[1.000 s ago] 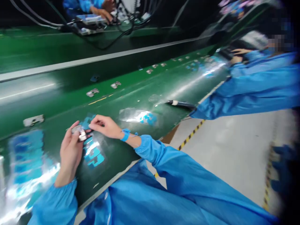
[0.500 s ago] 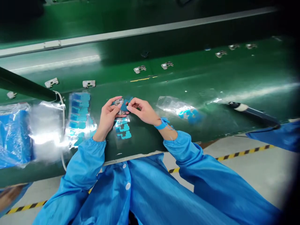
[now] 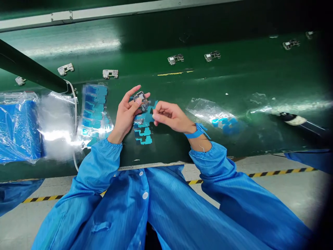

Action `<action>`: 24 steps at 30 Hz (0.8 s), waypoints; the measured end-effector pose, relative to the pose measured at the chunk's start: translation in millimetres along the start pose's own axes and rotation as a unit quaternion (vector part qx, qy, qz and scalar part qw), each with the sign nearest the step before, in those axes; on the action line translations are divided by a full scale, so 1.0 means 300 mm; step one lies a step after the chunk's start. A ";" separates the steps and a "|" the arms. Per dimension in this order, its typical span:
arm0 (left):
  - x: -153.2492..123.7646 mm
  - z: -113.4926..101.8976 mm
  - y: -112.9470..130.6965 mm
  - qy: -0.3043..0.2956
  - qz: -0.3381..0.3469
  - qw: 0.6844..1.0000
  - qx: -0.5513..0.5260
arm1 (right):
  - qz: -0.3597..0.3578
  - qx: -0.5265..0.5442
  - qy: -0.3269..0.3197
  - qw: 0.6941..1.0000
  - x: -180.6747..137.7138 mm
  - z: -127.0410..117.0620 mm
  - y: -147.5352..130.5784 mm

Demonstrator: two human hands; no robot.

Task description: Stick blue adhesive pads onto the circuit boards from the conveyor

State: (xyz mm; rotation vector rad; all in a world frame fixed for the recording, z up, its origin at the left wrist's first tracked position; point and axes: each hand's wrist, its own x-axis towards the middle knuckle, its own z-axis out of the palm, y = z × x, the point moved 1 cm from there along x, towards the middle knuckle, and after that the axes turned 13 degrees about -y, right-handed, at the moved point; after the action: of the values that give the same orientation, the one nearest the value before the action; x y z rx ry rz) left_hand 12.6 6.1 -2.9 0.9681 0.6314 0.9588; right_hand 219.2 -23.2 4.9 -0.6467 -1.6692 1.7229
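My left hand (image 3: 124, 116) is closed on a small silvery circuit board (image 3: 141, 100), held tilted between thumb and fingers above the bench. Just right of the board, my right hand (image 3: 173, 116) pinches a blue film piece (image 3: 149, 115) by its right side. The film hangs close to the board's lower right corner; whether they touch I cannot tell. Beneath the hands lies a clear sheet with blue cut-out stickers (image 3: 146, 139), its upper part hidden. Left of my left hand, another sheet of blue stickers (image 3: 95, 100) lies flat.
Several circuit boards (image 3: 110, 74) lie spread along the green bench (image 3: 166, 149). To the right are a clear bag (image 3: 201, 107) with blue scraps (image 3: 226, 124) and a dark pen-shaped tool (image 3: 307, 125). A wrapped blue pack (image 3: 18, 128), a white cable (image 3: 75, 121) and a dark post (image 3: 31, 66) stand left.
The blue film, earlier against the board between both hands, has come away to the right and down in my right hand. The board is more tilted and exposed. The camera view has shifted.
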 end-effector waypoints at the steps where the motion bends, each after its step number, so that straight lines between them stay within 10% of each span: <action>1: 0.004 0.000 0.001 0.001 0.012 1.000 -0.011 | 0.004 -0.003 -0.035 0.999 0.002 0.012 0.002; 11: -0.005 0.003 -0.018 -0.006 -0.076 0.997 -0.030 | -0.056 0.002 0.152 0.987 0.014 -0.016 0.014; 24: -0.009 -0.012 0.008 -0.103 -0.133 0.986 0.002 | 0.000 -0.042 0.150 0.988 0.011 -0.040 0.011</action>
State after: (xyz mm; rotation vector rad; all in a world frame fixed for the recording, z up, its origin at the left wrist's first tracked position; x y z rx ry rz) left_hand 7.4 5.6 -2.2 0.9452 0.5706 0.6130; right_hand 225.4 -12.5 0.9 -0.8979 -1.5346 1.4765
